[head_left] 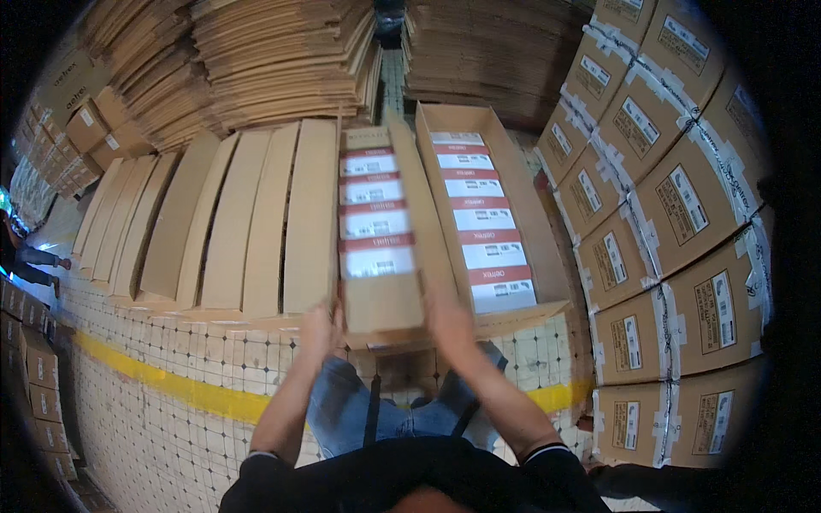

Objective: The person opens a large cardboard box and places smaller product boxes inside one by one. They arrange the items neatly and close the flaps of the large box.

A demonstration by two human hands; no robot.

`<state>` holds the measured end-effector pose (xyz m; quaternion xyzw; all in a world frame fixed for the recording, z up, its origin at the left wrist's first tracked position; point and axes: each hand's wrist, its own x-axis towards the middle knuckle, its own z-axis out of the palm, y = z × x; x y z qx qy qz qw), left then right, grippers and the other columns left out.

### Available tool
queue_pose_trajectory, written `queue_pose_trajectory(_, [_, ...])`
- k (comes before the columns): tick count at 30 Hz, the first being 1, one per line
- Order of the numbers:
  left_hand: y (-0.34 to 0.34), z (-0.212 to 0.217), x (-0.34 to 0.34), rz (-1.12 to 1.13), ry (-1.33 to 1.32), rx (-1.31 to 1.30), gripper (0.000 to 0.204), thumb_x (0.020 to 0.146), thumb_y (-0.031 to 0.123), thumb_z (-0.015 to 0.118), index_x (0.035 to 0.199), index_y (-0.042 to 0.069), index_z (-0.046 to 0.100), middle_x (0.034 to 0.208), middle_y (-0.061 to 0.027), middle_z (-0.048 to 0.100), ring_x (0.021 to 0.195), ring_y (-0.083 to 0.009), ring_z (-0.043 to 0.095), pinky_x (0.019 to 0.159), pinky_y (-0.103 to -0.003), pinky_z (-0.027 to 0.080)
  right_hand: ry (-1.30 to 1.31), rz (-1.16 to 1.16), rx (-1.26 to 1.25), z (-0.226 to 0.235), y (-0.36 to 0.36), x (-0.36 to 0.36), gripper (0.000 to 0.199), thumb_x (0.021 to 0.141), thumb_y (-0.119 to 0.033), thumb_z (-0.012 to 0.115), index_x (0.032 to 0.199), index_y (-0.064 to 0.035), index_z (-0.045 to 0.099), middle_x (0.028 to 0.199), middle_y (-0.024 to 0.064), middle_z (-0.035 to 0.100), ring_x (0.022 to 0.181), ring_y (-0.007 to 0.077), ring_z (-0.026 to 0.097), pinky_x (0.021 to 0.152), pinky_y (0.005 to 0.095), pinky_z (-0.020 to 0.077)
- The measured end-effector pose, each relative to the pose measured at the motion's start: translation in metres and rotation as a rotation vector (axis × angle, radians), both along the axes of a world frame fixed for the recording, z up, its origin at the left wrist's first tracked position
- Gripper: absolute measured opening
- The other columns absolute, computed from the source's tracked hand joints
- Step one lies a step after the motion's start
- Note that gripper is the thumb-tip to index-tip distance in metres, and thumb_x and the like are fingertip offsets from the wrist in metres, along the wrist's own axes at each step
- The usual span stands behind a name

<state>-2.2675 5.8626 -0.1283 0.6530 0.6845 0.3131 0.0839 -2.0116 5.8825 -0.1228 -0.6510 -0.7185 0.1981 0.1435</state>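
Observation:
Directly before me stands a long cardboard carton [385, 309] with its near end flap folded inward over part of the contents. Inside is a row of shoe boxes [375, 224] with white and red end panels. At the carton's near left corner, my left hand [319, 332] is closed on the cardboard edge. My right hand [447, 318] is against the right side flap [419, 205], which stands raised and blurred by motion; its fingers are smeared too. Right of it, another open carton [547, 265] shows a similar row of shoe boxes [489, 227].
Several cartons with lowered flaps [265, 222] run to the left. Taped, labelled cartons [637, 248] are stacked high on the right. Flattened cardboard [282, 64] is piled behind. A yellow line [171, 380] crosses the tiled floor; another person's legs [34, 263] show far left.

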Motion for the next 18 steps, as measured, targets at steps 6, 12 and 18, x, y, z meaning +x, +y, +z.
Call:
queue_pose_trajectory(6, [0.094, 0.072, -0.011, 0.041, 0.089, 0.157, 0.027, 0.088, 0.027, 0.068, 0.080, 0.002, 0.067, 0.069, -0.0244, 0.064, 0.065, -0.0425, 0.065, 0.059, -0.049, 0.051, -0.077, -0.138, 0.658, 0.084, 0.109, 0.015, 0.031, 0.101, -0.032, 0.050, 0.087, -0.0052, 0.056, 0.080, 0.0189, 0.067, 0.072, 0.0400, 0.066, 0.058, 0.0503, 0.0514])
queue_pose_trajectory(12, [0.095, 0.080, -0.007, 0.076, 0.087, 0.263, 0.028, 0.090, 0.029, 0.067, 0.078, 0.004, 0.069, 0.065, -0.0223, 0.064, 0.061, -0.0401, 0.065, 0.056, -0.047, 0.052, -0.067, -0.079, 0.831, 0.082, 0.123, 0.013, 0.030, 0.099, -0.033, 0.054, 0.085, -0.0070, 0.056, 0.074, 0.0142, 0.065, 0.068, 0.0355, 0.066, 0.058, 0.0485, 0.0522])
queue_pose_trajectory(18, [0.097, 0.078, -0.008, 0.073, 0.063, 0.287, 0.031, 0.091, 0.032, 0.067, 0.079, 0.003, 0.070, 0.064, -0.0221, 0.064, 0.060, -0.0397, 0.065, 0.056, -0.046, 0.052, -0.063, -0.062, 0.861, 0.080, 0.124, 0.017, 0.030, 0.099, -0.034, 0.054, 0.085, -0.0078, 0.055, 0.072, 0.0120, 0.065, 0.066, 0.0331, 0.067, 0.054, 0.0454, 0.0523])
